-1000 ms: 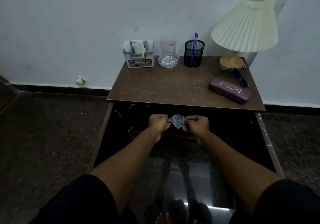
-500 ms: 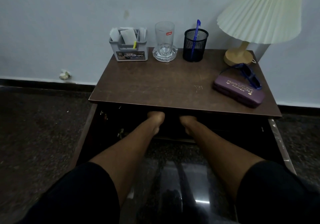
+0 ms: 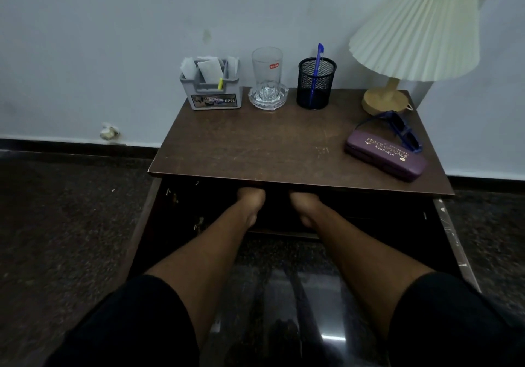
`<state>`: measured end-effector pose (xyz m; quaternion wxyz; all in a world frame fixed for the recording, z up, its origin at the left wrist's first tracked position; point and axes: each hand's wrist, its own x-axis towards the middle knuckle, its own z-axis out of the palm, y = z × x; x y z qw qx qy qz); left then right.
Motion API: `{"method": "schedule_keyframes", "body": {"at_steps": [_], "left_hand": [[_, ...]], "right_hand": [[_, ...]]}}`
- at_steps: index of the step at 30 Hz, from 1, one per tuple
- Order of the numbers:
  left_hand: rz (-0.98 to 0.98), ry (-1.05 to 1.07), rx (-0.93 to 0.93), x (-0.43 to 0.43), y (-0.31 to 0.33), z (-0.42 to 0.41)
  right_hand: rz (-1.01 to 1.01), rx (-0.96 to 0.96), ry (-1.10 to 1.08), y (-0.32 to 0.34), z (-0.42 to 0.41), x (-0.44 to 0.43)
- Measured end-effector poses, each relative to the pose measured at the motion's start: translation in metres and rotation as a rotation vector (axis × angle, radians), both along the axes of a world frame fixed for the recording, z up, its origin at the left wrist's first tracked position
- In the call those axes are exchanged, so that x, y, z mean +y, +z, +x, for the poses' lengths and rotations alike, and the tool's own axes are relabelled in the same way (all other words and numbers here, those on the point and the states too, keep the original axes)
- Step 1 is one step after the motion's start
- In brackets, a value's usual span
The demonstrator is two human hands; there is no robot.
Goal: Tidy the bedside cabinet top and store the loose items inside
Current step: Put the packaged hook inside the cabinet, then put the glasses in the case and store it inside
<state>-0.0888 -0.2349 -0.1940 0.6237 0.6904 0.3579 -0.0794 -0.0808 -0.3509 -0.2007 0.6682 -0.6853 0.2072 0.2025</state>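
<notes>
The brown cabinet top carries a grey organiser with papers, a glass standing in a crystal ashtray, a black mesh cup with a blue pen, and a purple spectacle case with blue glasses lying on it. Both arms reach into the open cabinet below the top. Only the backs of my left hand and my right hand show. Their fingers are hidden under the top's front edge, and nothing they hold is visible.
A pleated lamp stands at the back right corner on a wooden base. The cabinet doors hang open at the left and at the right. Dark glossy floor lies below, and a pale wall stands behind.
A second ago both hands pinched a small clear packet in front of the opening. They have since pushed inside under the top, and the packet is out of sight.
</notes>
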Motion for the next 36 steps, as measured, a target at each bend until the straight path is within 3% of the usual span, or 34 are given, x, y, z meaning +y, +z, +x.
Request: {"method": "schedule_keyframes", "body": {"at_steps": [6,20,26,36], "left_hand": [[0.0,-0.015,-0.022,-0.011,0.021,-0.028],[-0.038,-0.179,-0.177,-0.043,0.119,-0.101],[-0.06,-0.215,-0.256,-0.07,0.148,-0.104],[-0.101,-0.309,-0.332,-0.139,0.162,-0.074]], "right_hand": [[0.007,-0.019,-0.113,0.017,-0.028,-0.013],[-0.082,-0.223,0.036,0.103,-0.093,-0.054],[-0.081,-0.345,-0.012,0.142,-0.099,-0.098],[-0.383,-0.521,-0.174,0.159,-0.056,-0.186]]}}
